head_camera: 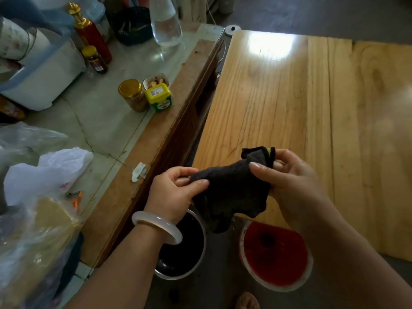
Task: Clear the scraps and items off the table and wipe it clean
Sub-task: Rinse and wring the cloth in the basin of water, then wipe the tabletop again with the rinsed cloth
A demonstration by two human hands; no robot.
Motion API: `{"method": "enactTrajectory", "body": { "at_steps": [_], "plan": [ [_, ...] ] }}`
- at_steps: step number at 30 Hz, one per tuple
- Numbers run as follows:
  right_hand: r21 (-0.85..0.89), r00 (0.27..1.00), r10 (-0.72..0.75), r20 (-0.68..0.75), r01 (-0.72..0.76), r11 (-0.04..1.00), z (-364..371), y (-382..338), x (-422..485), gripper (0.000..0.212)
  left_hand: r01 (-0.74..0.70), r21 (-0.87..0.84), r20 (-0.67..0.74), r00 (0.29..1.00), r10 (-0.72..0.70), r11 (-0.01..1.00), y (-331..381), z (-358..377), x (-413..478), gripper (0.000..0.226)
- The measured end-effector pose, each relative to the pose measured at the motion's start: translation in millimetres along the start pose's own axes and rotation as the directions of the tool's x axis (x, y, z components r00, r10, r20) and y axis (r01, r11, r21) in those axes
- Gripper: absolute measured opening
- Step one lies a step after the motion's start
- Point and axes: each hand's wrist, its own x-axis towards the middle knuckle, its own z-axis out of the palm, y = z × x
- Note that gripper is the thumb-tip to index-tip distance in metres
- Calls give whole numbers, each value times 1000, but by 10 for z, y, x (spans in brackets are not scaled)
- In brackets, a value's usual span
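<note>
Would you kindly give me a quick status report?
Left hand, right hand pinch dark grey cloth. Held over near edge of pale wooden table. No obstruction seen.

The dark cloth (231, 188) hid most fingers of the left hand (176, 190) and right hand (294, 181) pinching it, and its corner covered part of the black pot (187, 253) below. Left of the cloth the plastic bags (44, 175) ran off the edge. Far above it the clear bottle (166, 25) was cut off, and the label of the green tub (158, 99) was unreadably small.
</note>
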Motion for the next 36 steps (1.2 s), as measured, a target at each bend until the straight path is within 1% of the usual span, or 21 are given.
{"method": "enactTrajectory", "body": {
  "at_steps": [3,5,6,8,10,11,12,13,14,15,16,18,19,22,25,27,28,30,32,34,36],
  "plan": [
    [34,998,8,-59,-6,999,-200,-78,25,55,47,-17,-89,995,-48,999,56,112,57,12],
    [26,996,20,-92,-18,999,-325,-129,59,58,122,-208,-141,978,-154,970,91,198,71,9],
    [14,995,22,-99,-20,1000,-370,-149,75,62,169,-345,-125,967,-224,923,114,239,75,11],
    [-9,997,8,-77,-9,1000,-469,-207,101,83,196,-541,-88,954,-287,818,180,328,67,11],
    [-107,1000,-19,-6,19,994,-547,-275,110,103,115,-560,-136,964,-228,821,201,397,88,10],
    [-240,999,-45,30,51,969,-576,-300,119,100,48,-508,-184,969,-163,860,207,416,109,11],
    [-443,993,-100,58,116,889,-608,-302,149,88,-17,-436,-211,974,-84,900,229,428,125,13],
    [-661,979,-186,85,195,724,-639,-292,190,73,-69,-364,-208,978,-9,929,255,448,144,15],
    [-810,952,-286,106,250,530,-657,-272,238,59,-105,-312,-182,982,49,944,290,459,164,18],
    [-875,922,-367,121,274,398,-669,-252,288,46,-123,-292,-151,985,81,948,327,475,192,20],
    [-898,898,-422,123,282,338,-670,-233,346,34,-129,-299,-124,988,95,945,364,488,233,22],
    [-917,856,-503,117,288,276,-662,-209,461,16,-133,-355,-76,991,113,925,451,517,319,22],
    [-929,836,-537,116,283,239,-659,-204,539,12,-136,-383,-58,991,123,914,494,527,377,21],
    [-930,746,-645,167,337,149,-621,-275,760,13,-159,-468,-33,986,163,869,616,548,557,16],
    [-908,602,-767,224,414,60,-572,-359,941,16,-213,-534,-47,974,223,818,694,557,739,13],
    [-896,534,-797,283,444,-20,-561,-307,1006,18,-251,-532,-62,964,259,809,641,548,838,14],
    [-889,524,-790,319,455,-56,-579,-223,1056,16,-253,-513,-50,963,265,821,566,535,912,13],
    [-878,574,-726,379,471,-87,-659,55,1111,16,-203,-413,-7,976,220,888,341,518,991,12],
    [-878,675,-609,417,472,-77,-749,426,1115,22,-143,-154,33,988,150,978,18,486,1034,16],
    [-877,759,-474,447,476,-64,-836,753,1038,27,-106,89,96,991,97,990,-302,457,996,21],
    [-872,812,-341,473,488,-47,-896,988,943,30,-120,253,175,982,76,960,-573,410,936,32]
  ]
}}
